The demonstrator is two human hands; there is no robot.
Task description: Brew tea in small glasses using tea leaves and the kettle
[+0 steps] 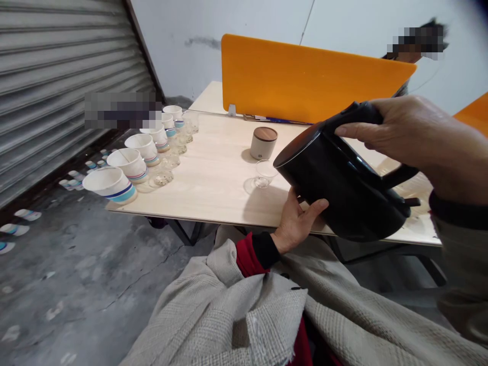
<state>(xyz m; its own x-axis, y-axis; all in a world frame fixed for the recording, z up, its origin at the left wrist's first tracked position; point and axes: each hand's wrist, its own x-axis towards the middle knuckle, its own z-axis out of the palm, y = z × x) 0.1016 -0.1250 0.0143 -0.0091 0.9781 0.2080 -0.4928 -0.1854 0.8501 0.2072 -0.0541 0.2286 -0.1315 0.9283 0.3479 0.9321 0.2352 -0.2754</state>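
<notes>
A black electric kettle (339, 183) is tilted on its side above the table's front edge, its round end turned to the left. My right hand (415, 132) is wrapped round its handle from above. Against the lower side of the kettle rests my left hand (297, 221), thumb up and fingers partly hidden beneath it. A small clear glass cup (264, 174) stands upright on the table just left of the kettle, apart from it. Behind the cup sits a cream canister (263, 144) with a wooden lid. The kettle's spout cannot be made out.
Several white paper cups (127, 165) with blue stripes line the left edge of the pale wooden table (213, 188), beside several small glass cups (163, 175). An orange divider (305, 76) stands at the back. Paper cups (28, 215) also lie on the floor. Another person's head shows behind the divider.
</notes>
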